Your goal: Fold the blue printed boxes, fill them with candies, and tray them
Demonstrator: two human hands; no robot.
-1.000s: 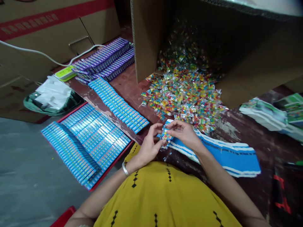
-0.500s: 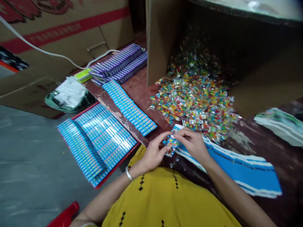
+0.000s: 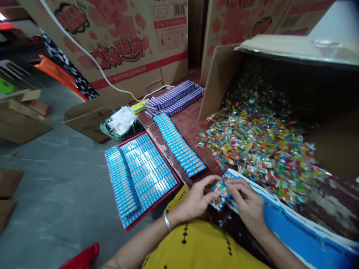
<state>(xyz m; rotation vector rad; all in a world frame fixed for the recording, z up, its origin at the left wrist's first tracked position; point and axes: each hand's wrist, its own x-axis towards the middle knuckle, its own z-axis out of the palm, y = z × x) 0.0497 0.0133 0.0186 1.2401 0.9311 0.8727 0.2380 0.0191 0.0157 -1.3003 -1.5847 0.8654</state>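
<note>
Between both hands is a small blue printed candy box (image 3: 221, 189), close to the table's front edge. My left hand (image 3: 199, 197) grips its left side between thumb and fingers. On the upper right, my right hand (image 3: 246, 200) pinches the same box, its fingertips partly hiding the top end. A fanned stack of flat blue-and-white cartons (image 3: 294, 228) lies under and beside my right forearm. Just beyond the hands, a heap of small clear-wrapped colourful candies (image 3: 260, 149) spills out of a large cardboard box (image 3: 214, 82) lying on its side.
A row of blue boxes (image 3: 179, 144) stands on the table to the left. Below it, a red tray (image 3: 174, 189) holds many more. Purple boxes (image 3: 176, 99), a white cable (image 3: 112, 85) and a bag with white contents (image 3: 122, 121) sit farther back. Big cartons (image 3: 134, 37) stand behind.
The view has tilted up and swung left, so things sit lower and farther right in the picture. Both hands still hold the small box, with little change in grip.
</note>
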